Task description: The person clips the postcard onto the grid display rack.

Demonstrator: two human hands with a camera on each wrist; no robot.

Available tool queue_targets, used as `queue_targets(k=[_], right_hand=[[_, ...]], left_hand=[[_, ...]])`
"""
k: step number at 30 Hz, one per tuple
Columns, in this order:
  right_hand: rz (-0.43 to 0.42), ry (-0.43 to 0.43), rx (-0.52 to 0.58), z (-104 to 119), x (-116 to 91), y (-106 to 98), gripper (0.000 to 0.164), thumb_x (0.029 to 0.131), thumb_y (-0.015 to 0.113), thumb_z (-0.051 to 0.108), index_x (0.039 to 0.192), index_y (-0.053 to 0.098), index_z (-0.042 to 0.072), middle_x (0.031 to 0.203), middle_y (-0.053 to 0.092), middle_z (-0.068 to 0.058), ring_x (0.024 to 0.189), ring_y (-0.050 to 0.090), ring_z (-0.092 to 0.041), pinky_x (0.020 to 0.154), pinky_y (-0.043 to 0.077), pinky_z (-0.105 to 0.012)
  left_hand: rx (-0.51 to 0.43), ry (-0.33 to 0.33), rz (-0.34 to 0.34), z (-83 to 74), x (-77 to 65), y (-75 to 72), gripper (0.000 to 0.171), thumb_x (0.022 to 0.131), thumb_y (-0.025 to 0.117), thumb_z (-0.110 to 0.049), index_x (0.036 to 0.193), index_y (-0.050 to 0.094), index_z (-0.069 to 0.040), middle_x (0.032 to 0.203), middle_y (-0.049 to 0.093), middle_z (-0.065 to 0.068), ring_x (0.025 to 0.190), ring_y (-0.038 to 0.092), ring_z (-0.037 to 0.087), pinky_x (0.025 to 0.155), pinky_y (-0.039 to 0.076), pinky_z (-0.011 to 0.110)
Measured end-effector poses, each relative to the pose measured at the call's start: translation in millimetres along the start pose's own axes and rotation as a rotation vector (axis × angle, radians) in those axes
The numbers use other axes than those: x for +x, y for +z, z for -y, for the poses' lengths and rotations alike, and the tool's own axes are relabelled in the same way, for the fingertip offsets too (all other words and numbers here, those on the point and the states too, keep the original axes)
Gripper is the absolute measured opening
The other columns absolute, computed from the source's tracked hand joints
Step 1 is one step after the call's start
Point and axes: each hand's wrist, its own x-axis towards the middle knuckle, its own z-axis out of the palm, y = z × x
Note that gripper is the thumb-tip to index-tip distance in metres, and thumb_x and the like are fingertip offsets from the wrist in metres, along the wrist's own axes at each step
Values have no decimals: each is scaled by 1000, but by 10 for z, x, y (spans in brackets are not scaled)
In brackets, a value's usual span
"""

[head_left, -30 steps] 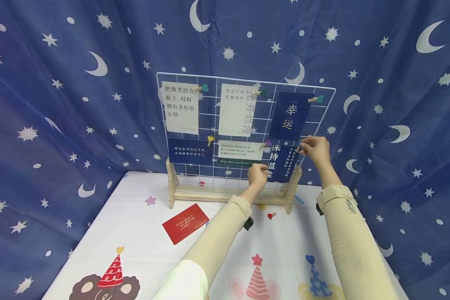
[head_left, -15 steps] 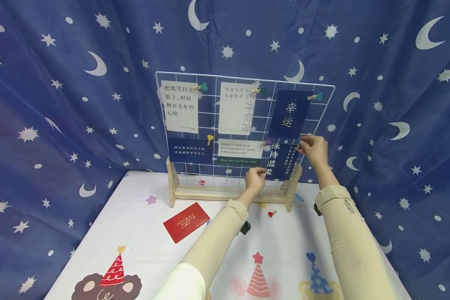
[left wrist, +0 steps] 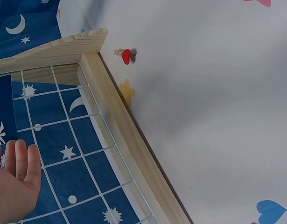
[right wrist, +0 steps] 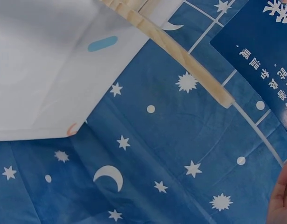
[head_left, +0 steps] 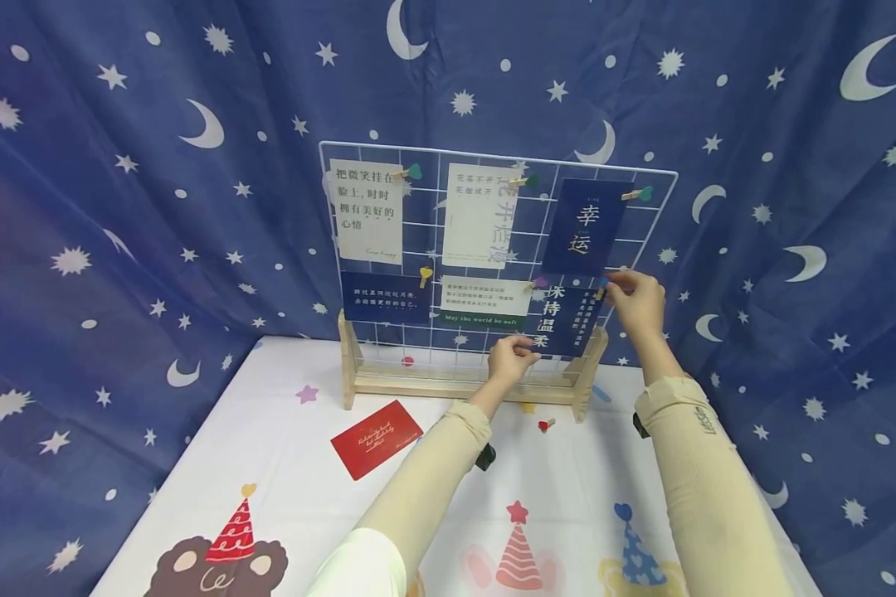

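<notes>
A dark blue card with white lettering (head_left: pixel 565 322) hangs at the lower right of a white wire grid (head_left: pixel 427 350). My left hand (head_left: pixel 509 363) pinches this card's lower left edge between thumb and fingertips. At its upper right edge, my right hand (head_left: pixel 638 305) pinches a small blue-topped wooden clip (head_left: pixel 604 283), partly hidden by the fingers. In the left wrist view, my left hand (left wrist: pixel 16 186) overlaps the grid beside the card (left wrist: pixel 3 109). Only part of my right hand (right wrist: pixel 282 198) shows in the right wrist view, below the card (right wrist: pixel 262 60).
Other cards, such as a white card (head_left: pixel 366 211) and a navy card (head_left: pixel 584 225), hang from clips on the grid. Its wooden stand (head_left: pixel 463 388) rests on a white patterned tablecloth. A red card (head_left: pixel 377 439) and a red heart clip (head_left: pixel 546 425) lie in front.
Both hands stay at the same card with little movement. The blue top of the clip shows more clearly beside the right fingers now. The whole view has shifted slightly.
</notes>
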Motion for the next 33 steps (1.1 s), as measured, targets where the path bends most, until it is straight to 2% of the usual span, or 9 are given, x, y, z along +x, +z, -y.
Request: queue_targets(k=[3, 7, 10, 12, 15, 19, 21, 33], right_hand=[[-28, 7, -23, -23, -13, -12, 26, 95, 53, 9, 115, 63, -3, 112, 66, -23, 92, 68, -37, 78, 53, -38], [-45, 16, -40, -52, -35, -22, 26, 95, 54, 12, 114, 64, -2, 108, 68, -21, 90, 68, -35, 69, 45, -22], [-47, 15, -37, -63, -55, -31, 27, 94, 54, 13, 114, 64, -2, 108, 68, -22, 91, 67, -35, 67, 43, -18], [-45, 17, -36, -68, -68, -32, 27, 94, 54, 13, 115, 63, -2, 109, 67, -21, 92, 67, -35, 69, 46, -21], [-43, 19, -22, -66, -88, -34, 27, 94, 55, 12, 116, 63, -2, 112, 66, -21, 94, 66, -35, 77, 52, -34], [-35, 20, -11, -58, -123, -47, 28, 93, 56, 11, 116, 62, -3, 113, 65, -24, 98, 62, -39, 90, 48, -47], [-32, 21, -15, -61, -138, -50, 28, 93, 57, 12, 116, 62, -3, 113, 65, -24, 98, 61, -39, 93, 44, -49], [-27, 34, -30, -117, -232, -19, 28, 91, 59, 12, 114, 63, -4, 111, 65, -25, 98, 61, -41, 97, 41, -51]], left_hand=[[-7, -6, 14, 0, -17, -17, 25, 80, 74, -14, 103, 69, -5, 89, 72, 9, 77, 67, 17, 66, 50, 21], [-41, -26, 39, 20, -17, -36, 25, 80, 74, -15, 104, 69, -6, 92, 72, 9, 80, 67, 19, 64, 50, 20], [-65, -29, 61, 21, -31, -62, 26, 80, 74, -14, 104, 69, -5, 93, 72, 11, 82, 68, 21, 64, 51, 20], [-67, -16, 69, 18, -42, -77, 26, 80, 74, -13, 104, 69, -5, 92, 72, 11, 81, 68, 21, 64, 51, 19], [-66, 0, 75, 7, -57, -98, 26, 80, 74, -13, 104, 69, -4, 92, 72, 11, 81, 67, 21, 63, 50, 19], [-56, 15, 76, 0, -68, -123, 25, 81, 74, -14, 104, 69, -5, 92, 72, 11, 81, 67, 20, 64, 50, 18], [-48, 23, 79, 5, -74, -139, 25, 81, 74, -15, 103, 69, -4, 92, 72, 11, 82, 67, 20, 64, 50, 18], [-23, 35, 100, 49, -121, -288, 25, 83, 72, -17, 103, 69, -3, 95, 72, 11, 86, 67, 21, 67, 51, 19]])
